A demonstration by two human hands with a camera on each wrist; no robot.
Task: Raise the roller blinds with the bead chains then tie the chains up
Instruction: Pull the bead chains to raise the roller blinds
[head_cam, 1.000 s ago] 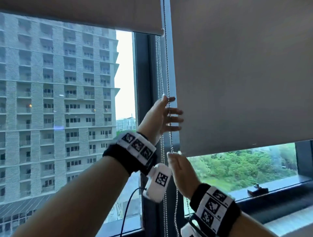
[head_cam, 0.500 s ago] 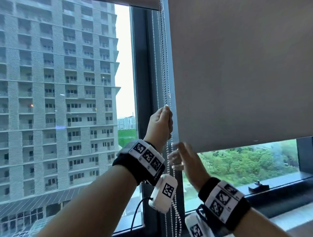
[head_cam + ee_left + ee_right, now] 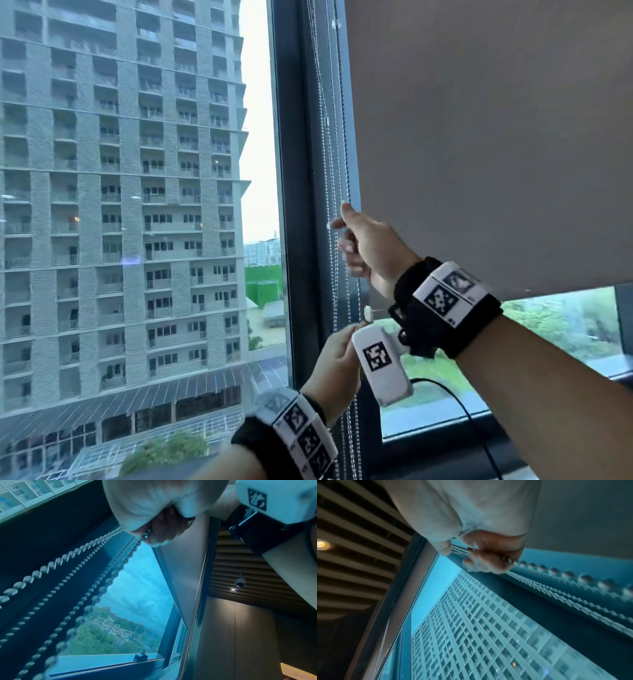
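Here, chains: I see the silver metal bead chains (image 3: 337,192) hanging in several strands down the dark window frame post (image 3: 294,171), just left of the blind's edge; from my left wrist view the chains (image 3: 72,588) run away in blurred lines
Right hand: my right hand (image 3: 368,245) is the upper one, fingers curled and pinching one strand beside the blind's left edge; the right wrist view shows the fingers (image 3: 488,559) closed on the beads (image 3: 556,572)
Left hand: my left hand (image 3: 337,361) sits lower on the same bundle, below the right wrist's white camera pod (image 3: 382,363); the left wrist view shows the fingers (image 3: 163,534) curled round a strand
Blind: the grey fabric roller blind (image 3: 496,144) covers most of the right pane, its bottom edge partly raised, with green trees (image 3: 565,322) showing beneath
Wrists: black straps with white coded marker bands (image 3: 448,294) on both arms
Outside: a tall grey apartment block (image 3: 120,205) fills the left pane
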